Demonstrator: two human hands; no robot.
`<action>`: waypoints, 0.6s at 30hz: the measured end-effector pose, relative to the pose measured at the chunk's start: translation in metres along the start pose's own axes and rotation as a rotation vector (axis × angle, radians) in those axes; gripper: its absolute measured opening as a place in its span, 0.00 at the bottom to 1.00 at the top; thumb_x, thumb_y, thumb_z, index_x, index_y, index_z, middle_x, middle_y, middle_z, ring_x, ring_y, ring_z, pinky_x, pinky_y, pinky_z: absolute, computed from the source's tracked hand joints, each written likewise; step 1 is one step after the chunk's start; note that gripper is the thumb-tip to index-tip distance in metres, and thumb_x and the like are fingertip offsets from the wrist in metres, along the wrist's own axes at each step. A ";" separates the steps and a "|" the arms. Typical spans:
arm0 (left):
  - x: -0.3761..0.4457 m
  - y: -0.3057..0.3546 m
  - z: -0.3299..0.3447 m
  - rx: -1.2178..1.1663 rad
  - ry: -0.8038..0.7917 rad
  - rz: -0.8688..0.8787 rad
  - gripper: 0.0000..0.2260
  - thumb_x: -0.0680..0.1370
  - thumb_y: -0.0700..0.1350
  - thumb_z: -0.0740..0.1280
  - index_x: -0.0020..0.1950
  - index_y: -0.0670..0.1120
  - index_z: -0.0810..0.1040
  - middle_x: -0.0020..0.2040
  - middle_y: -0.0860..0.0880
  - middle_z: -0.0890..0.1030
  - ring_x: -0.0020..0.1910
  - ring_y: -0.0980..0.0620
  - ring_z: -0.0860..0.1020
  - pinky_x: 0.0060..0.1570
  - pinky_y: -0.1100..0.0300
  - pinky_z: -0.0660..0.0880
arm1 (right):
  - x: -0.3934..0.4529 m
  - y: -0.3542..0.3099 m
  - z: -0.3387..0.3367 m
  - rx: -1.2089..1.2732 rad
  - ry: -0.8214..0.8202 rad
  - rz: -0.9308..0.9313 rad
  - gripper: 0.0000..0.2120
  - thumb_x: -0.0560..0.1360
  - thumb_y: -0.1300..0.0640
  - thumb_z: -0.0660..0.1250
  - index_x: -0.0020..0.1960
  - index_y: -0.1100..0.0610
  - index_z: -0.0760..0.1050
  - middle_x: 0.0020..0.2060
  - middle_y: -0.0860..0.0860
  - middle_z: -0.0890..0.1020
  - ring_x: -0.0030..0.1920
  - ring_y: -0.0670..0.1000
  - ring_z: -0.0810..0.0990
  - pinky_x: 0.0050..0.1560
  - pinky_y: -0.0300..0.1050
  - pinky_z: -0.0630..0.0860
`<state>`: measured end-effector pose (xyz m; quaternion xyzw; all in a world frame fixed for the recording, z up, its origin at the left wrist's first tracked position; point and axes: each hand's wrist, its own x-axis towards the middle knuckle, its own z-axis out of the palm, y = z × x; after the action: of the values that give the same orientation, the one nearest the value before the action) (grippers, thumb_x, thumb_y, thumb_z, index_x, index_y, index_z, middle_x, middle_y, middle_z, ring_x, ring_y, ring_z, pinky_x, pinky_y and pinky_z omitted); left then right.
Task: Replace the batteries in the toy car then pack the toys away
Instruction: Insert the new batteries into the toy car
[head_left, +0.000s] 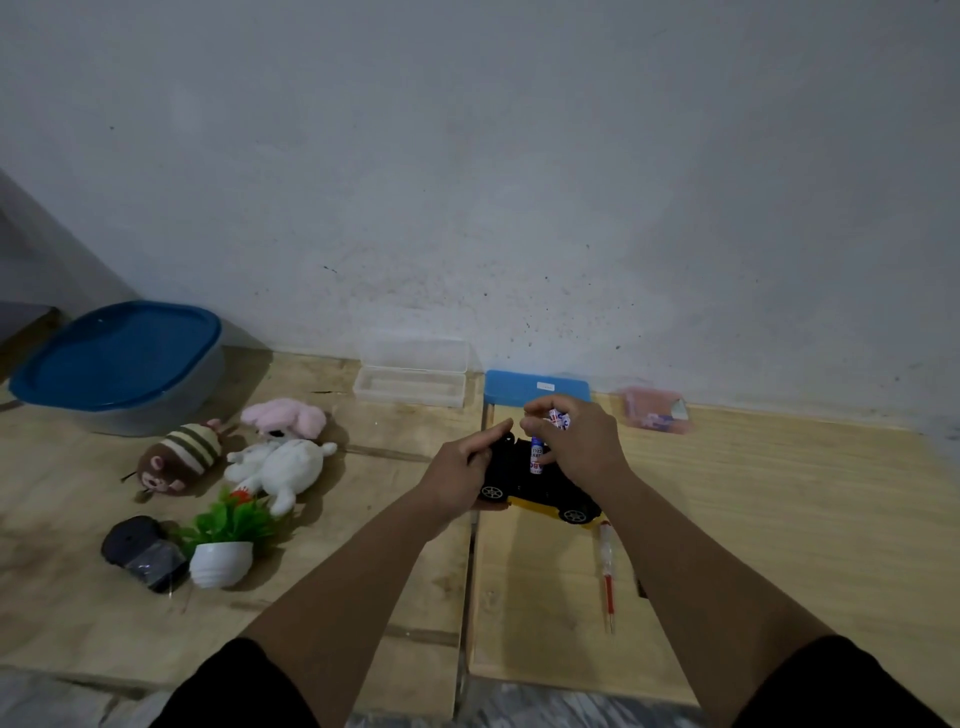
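Note:
The toy car (540, 491) lies upside down on the wooden boards, black underside up, yellow body below, two wheels facing me. My left hand (462, 475) grips its left end. My right hand (576, 441) hovers over the car's middle and holds white-and-blue batteries (536, 457); one points down into the underside, another (559, 418) sticks up between the fingers. A red-handled screwdriver (608, 571) lies on the board just right of my right forearm.
Left of the car lie a striped plush (179, 460), a pink plush (284, 418), a white plush (280, 467), a small potted plant (226, 540) and a black object (143, 551). A blue-lidded tub (122, 364), a clear open case (413, 376), a blue box (537, 388) and a pink packet (654, 413) line the wall.

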<state>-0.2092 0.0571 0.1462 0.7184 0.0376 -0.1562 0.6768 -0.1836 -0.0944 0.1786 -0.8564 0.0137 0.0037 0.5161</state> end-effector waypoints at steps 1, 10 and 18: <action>-0.001 0.000 -0.001 -0.006 0.002 0.001 0.19 0.83 0.38 0.51 0.68 0.55 0.72 0.64 0.49 0.72 0.57 0.46 0.75 0.45 0.53 0.82 | 0.001 0.000 0.000 -0.015 0.003 -0.007 0.06 0.73 0.58 0.70 0.49 0.55 0.79 0.46 0.51 0.81 0.32 0.51 0.81 0.36 0.39 0.81; 0.001 -0.001 -0.005 -0.016 0.008 0.004 0.20 0.83 0.37 0.52 0.67 0.56 0.73 0.65 0.49 0.72 0.58 0.45 0.75 0.48 0.50 0.81 | 0.006 0.000 -0.009 -0.197 0.099 -0.080 0.08 0.74 0.60 0.67 0.53 0.58 0.80 0.49 0.55 0.81 0.42 0.53 0.79 0.45 0.36 0.76; 0.001 -0.001 -0.002 -0.033 0.038 0.024 0.20 0.83 0.37 0.52 0.67 0.56 0.73 0.66 0.48 0.71 0.58 0.45 0.75 0.47 0.52 0.81 | -0.005 -0.001 -0.008 -0.523 -0.098 -0.086 0.14 0.73 0.56 0.69 0.59 0.54 0.79 0.52 0.55 0.81 0.49 0.51 0.76 0.48 0.39 0.67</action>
<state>-0.2081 0.0592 0.1448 0.7104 0.0443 -0.1338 0.6895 -0.1884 -0.1007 0.1835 -0.9593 -0.0492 0.0268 0.2768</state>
